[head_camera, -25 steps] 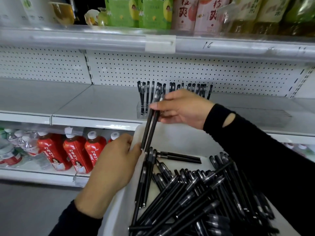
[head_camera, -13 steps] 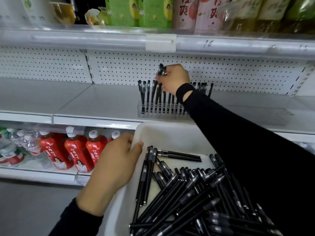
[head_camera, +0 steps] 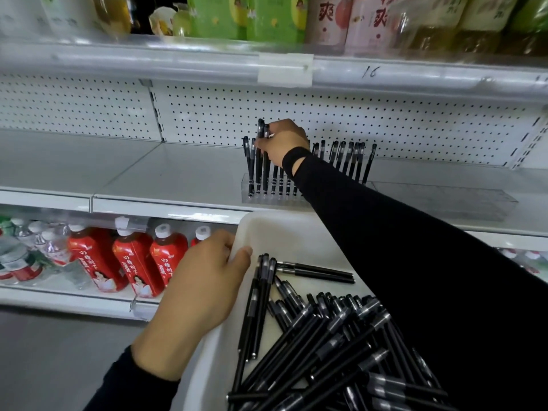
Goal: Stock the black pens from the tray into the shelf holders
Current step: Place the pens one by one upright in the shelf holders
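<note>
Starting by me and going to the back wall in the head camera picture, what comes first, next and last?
loose black pens → far wall of the white tray → clear holder, with the right hand pinching two pens above it → pegboard wall

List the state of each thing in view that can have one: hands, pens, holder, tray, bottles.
right hand: pinches two pens near their tops.
two pens: upright, lower ends seemingly in the clear holder, higher than neighbours.
clear holder: partly filled with standing pens.
left hand: grips the tray by its rim.
tray: holds many loose pens, lying flat.
red bottles: upright, capped.
</note>
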Available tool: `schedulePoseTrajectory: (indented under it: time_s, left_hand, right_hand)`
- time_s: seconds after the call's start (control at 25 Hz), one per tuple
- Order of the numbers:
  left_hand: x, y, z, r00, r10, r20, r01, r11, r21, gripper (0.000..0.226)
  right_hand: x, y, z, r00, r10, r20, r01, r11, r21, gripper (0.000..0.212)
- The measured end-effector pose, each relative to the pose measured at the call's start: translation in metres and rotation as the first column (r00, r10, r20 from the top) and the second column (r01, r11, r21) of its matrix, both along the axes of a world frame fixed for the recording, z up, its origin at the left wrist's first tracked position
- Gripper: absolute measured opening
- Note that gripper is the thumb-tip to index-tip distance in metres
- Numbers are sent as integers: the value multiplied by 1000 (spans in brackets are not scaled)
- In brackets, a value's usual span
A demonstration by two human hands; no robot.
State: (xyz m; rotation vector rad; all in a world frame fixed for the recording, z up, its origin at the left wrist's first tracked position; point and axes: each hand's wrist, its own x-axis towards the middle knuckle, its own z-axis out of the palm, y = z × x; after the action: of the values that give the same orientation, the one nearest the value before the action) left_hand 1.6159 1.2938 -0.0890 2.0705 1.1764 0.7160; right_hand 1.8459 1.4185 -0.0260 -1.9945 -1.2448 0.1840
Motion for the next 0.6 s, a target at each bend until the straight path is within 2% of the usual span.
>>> schedulePoseTrajectory:
  time_s: [0.2, 0.32, 0.44, 0.6]
  left_hand:
    - [0, 1, -1, 1000, -12, 14, 13, 1000, -18, 19]
    - [0, 0, 0, 1000, -13, 13, 13, 1000, -12, 18]
    - [-1, 0, 0, 1000, 3, -1, -3, 1000, -9, 19]
    - [0, 1, 0, 1000, 4, -21, -4, 1000, -4, 19]
  right_hand:
    - [6, -1, 5, 999, -12, -40, 13, 1000, 24, 20]
    - [5, -6, 9, 995, -6, -104, 9, 1000, 29, 29]
    - [6, -28, 27, 963, 103, -248, -107, 994, -4, 38]
    - [8, -61, 53, 930, 225, -289, -238, 971, -13, 35]
